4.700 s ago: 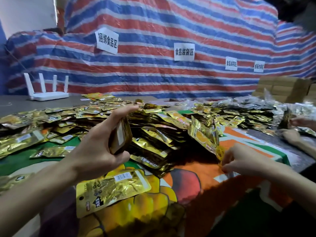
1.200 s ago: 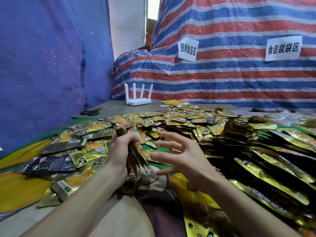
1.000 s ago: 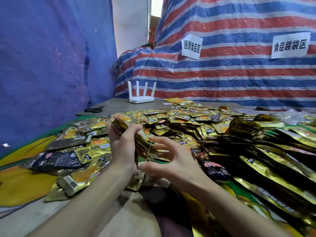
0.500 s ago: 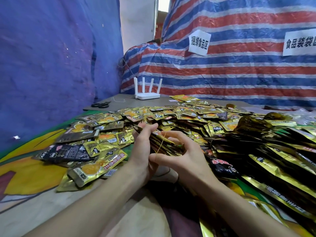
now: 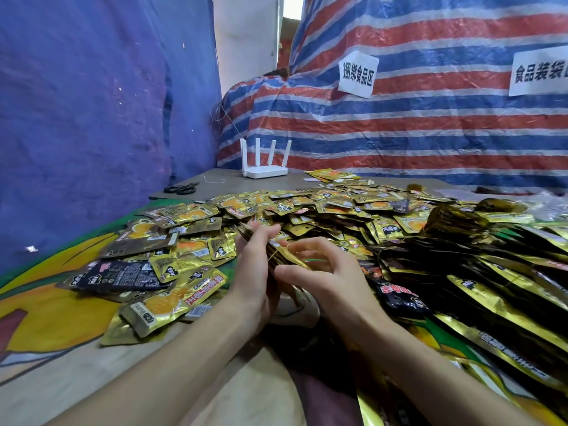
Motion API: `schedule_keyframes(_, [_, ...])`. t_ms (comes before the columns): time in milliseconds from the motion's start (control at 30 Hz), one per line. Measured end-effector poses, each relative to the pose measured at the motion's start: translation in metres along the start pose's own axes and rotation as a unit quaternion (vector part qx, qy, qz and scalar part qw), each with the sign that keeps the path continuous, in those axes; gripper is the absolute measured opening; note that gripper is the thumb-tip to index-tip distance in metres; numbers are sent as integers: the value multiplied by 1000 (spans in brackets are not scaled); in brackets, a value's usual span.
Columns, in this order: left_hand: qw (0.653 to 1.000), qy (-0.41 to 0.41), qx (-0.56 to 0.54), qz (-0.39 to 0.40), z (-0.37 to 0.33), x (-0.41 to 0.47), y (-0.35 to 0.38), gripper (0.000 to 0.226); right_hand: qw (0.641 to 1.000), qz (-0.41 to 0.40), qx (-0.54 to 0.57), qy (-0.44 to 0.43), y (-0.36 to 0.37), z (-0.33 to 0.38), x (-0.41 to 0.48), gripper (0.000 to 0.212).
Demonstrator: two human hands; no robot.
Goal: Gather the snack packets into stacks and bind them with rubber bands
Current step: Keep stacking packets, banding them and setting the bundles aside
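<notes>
One rubber band (image 5: pixel 273 256), pinched by the right hand (image 5: pixel 333 282), now crosses the stack (image 5: pixel 289 261) the left hand (image 5: pixel 253 282) grips: binding begun.

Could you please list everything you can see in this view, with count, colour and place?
loose snack packets: many, mostly gold, heaped across the table
black packets: at least two, black, one on either side of the hands
stack of packets: one, gold, between the hands
rubber band: one, yellowish, stretched over the stack
router: one, white, far table edge
scissors: one pair, black, left of the router
paper signs: two, white, on the striped tarp
striped tarp: one, red, blue and white, behind the table
blue tarp: one, blue, left wall
left hand: grips the stack
right hand: holds the rubber band
</notes>
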State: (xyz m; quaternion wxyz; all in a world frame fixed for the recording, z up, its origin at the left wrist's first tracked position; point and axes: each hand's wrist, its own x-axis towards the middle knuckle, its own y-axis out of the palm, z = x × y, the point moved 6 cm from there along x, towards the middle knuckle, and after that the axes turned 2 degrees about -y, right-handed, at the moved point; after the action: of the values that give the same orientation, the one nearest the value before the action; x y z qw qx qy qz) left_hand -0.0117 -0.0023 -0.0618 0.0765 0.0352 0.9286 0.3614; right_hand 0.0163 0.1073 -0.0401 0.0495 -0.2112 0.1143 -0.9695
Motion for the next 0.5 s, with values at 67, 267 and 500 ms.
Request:
schedule_keyframes(67, [998, 64, -16, -17, -6, -2, -1, 28, 1000, 17, -17, -13, -1, 1, 0, 50])
schedule_keyframes(267, [990, 134, 50, -1, -15, -8, -1, 35, 989, 94, -108, -35, 3, 7, -2, 75])
schedule_keyframes(500, [974, 165, 149, 54, -8, -15, 21, 62, 989, 119, -75, -44, -5, 10, -1, 73])
